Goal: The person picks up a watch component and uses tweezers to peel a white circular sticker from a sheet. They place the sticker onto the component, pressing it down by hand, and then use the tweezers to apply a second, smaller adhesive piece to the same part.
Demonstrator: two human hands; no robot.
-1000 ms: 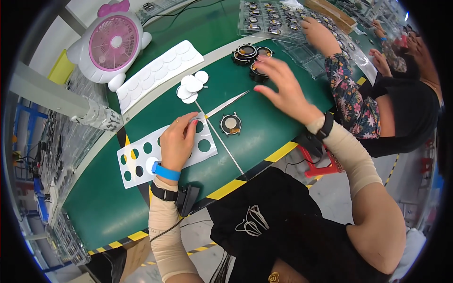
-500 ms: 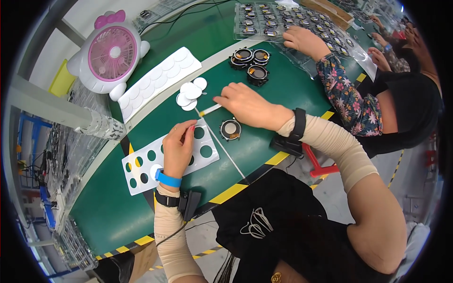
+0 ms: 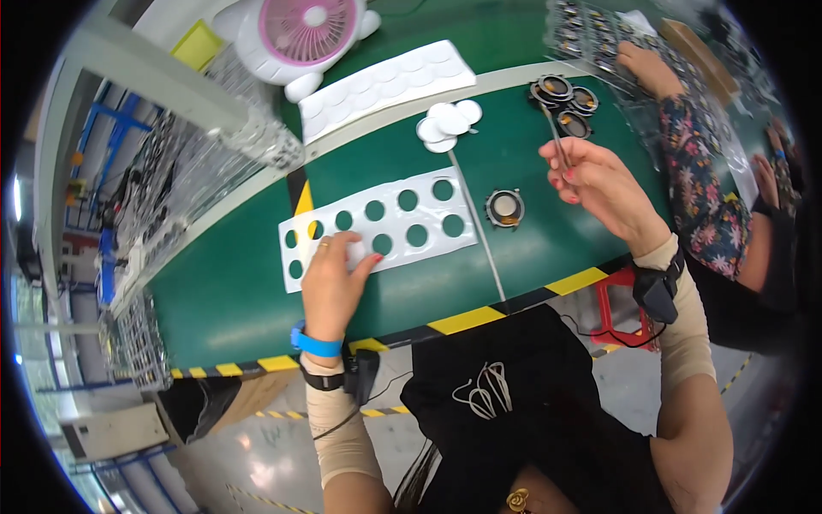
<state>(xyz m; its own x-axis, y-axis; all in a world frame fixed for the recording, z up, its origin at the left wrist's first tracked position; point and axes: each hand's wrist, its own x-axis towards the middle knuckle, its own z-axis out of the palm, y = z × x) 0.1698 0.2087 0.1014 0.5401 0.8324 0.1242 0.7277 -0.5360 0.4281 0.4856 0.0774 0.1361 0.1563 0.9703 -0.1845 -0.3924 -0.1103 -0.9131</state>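
Note:
My left hand [image 3: 332, 287] rests on a white sheet with rows of round holes [image 3: 435, 242], its thumb and forefinger apart. My right hand [image 3: 604, 184] is raised over the right of the mat, fingers closed on metal tweezers [image 3: 556, 141] that point away from me. Between my hands a round watch case [image 3: 505, 208] with a pale disc in its middle lies on the mat. Just beyond the tweezers sits a cluster of dark watch cases [image 3: 574, 125]. Loose white round discs [image 3: 447, 122] are piled past the sheet's far edge.
A white strip of round pieces [image 3: 390, 90] and a pink-and-white fan [image 3: 312, 34] stand at the back. At far right, a co-worker's hand [image 3: 651, 70] reaches over clear trays of parts [image 3: 591, 34]. Yellow-black tape [image 3: 467, 320] marks the near table edge.
My right hand has moved away from the disc pile to the right, toward the watch case cluster. My left hand has shifted along the holed sheet toward its left part. The view has turned.

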